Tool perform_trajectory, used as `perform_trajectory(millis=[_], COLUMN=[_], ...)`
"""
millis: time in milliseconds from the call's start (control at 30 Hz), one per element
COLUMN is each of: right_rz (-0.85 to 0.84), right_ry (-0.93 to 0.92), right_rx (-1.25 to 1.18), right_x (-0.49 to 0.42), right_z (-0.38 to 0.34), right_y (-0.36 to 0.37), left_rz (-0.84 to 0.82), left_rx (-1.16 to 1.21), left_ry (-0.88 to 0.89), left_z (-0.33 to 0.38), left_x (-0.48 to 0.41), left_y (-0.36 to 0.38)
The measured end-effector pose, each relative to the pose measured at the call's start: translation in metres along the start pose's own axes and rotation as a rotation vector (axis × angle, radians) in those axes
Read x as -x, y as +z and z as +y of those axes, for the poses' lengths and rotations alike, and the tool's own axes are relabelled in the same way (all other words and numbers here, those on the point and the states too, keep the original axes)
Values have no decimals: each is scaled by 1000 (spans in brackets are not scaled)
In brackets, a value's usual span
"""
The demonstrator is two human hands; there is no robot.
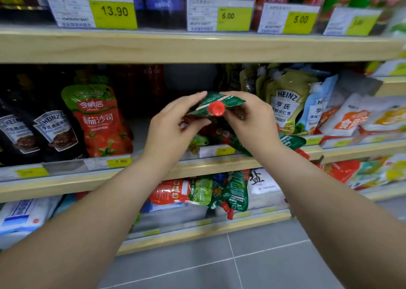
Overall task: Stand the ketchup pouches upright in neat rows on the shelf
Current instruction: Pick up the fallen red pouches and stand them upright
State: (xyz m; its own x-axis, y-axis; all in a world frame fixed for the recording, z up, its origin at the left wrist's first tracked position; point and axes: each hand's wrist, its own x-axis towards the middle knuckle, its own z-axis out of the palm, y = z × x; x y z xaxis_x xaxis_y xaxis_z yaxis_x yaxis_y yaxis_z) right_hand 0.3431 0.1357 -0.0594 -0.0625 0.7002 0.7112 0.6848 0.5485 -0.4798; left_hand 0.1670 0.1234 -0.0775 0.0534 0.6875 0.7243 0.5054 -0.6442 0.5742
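Note:
I hold a ketchup pouch [222, 101] with a green top and red screw cap in front of the middle shelf [66, 186], cap pointing at me. My left hand [173, 128] grips its left side and my right hand [250, 122] grips its right side. One red and green ketchup pouch [101, 122] stands upright on that shelf to the left. More ketchup pouches [290, 140] lie flat on the shelf behind and below my hands. Several others [211, 193] lie tumbled on the shelf below.
Dark Heinz sauce pouches [50, 133] stand left of the upright ketchup. Olive Heinz salad dressing pouches [285, 104] and white packets [356, 117] stand to the right. Price tags [114, 14] line the upper shelf edge. Salt bags [261, 183] sit on the lower shelf; grey floor tiles below.

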Motion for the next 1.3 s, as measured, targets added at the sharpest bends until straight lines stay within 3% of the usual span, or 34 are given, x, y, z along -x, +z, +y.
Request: perform_trajectory(millis=[200,400,600,733,867,1067,1300], right_rz=[-23,-113,-292,-233,-168,-282,-441], right_ry=[-19,88,197,262,154,8,198], right_rx=[317,382,366,347,232,78,47], right_x=[2,10,15,14,9,0,5], right_z=[35,58,64,55,27,-28,-51], right_y=[-37,-50,-55,-53,-40,4,65], left_rz=[-242,-376,-330,-255,-92,-30,-16], left_rx=[-202,-437,-367,-314,-219,-144,-112], left_ry=[-202,-254,-225,-171,-205,-228,-190], left_z=[-22,-33,-43,-37,-27,-20,-20], left_x=[19,33,36,39,32,20,14], left_y=[13,24,22,17,7,-21,-54])
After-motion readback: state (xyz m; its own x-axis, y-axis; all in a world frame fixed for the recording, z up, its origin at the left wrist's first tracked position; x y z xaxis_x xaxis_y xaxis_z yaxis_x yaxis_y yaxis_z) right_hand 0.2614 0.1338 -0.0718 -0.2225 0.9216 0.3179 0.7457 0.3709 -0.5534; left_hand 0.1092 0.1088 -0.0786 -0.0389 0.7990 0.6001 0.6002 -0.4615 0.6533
